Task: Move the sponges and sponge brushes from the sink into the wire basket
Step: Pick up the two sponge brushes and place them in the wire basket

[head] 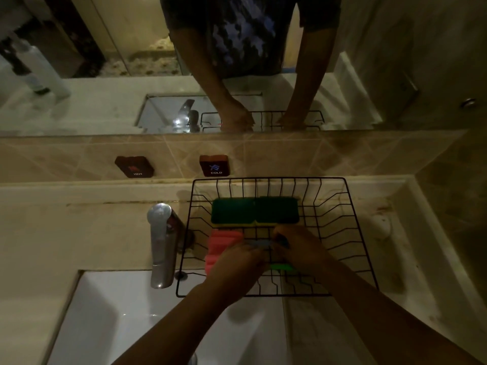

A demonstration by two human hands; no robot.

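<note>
Both hands are inside the black wire basket (350, 233). The left hand (234, 262) and the right hand (300, 248) meet over a small grey-blue piece (259, 243) that shows between their fingers; the picture is too dim and blurred to tell whether either hand is grasping it or only touching it, and I cannot tell what the piece belongs to.

Two dark green rectangular scouring sponges with yellow undersides (255, 209) lie side by side at the far end of the basket, touching, and together make one long block that runs left to right. A pink ribbed sponge (220, 248) sits at the basket's left side, just beside the left hand, its long axis running near to far. A bright green strip (281, 266) shows below the right hand; what it is cannot be made out.

The basket rests on a pale stone counter (66, 233), its near edge overhanging the white rectangular sink (110, 312). A chrome tap (162, 246) stands just left of the basket. Behind, a beige tiled wall carries two dark plaques marked HOT (134, 166) and COLD (214, 165), and above it a mirror (105, 61) reflects the person's arms and the basket.
</note>
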